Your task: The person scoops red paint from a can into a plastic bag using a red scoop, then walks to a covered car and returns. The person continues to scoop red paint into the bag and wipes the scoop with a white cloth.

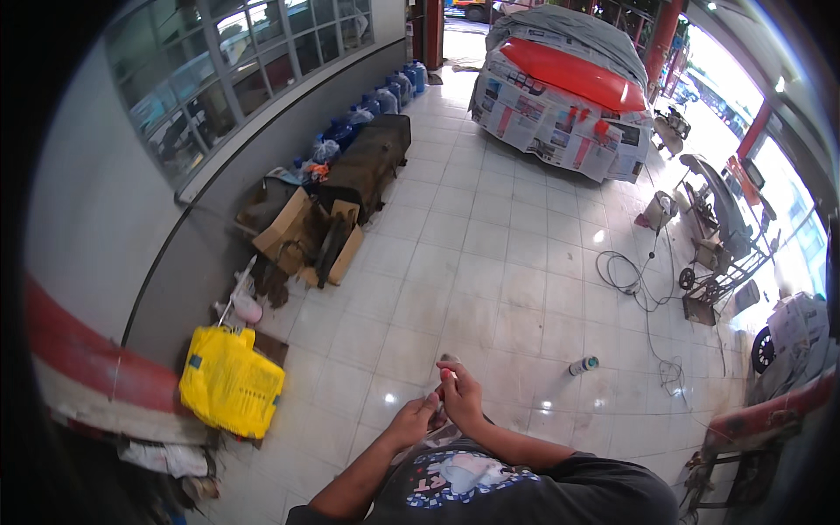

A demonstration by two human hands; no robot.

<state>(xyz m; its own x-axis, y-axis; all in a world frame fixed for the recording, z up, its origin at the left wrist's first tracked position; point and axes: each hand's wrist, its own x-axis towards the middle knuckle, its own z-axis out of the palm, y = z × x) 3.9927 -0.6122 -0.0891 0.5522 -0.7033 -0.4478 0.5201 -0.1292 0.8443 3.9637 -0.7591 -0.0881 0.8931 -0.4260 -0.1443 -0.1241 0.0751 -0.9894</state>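
Just in front of my body, both hands are close together around a small thing with a red part [447, 374]. A greyish rounded end [449, 358] shows just beyond my fingers; the rest is covered, so its kind is unclear. My right hand [462, 399] is closed on it from the right, with the red part at its fingers. My left hand [413, 423] is closed just below and to the left, its thumb up against the right hand. Whether the left grips the same thing is hidden. A spray can [584, 365] stands on the floor to the right.
Ahead is a car [560, 96] masked with newspaper and a grey cover, its red panel exposed. Cardboard boxes [297, 232], a dark tank [372, 157] and blue water jugs [385, 98] line the left wall. A yellow bag [232, 381] lies nearer. Cable [623, 276] and carts [722, 227] are right.
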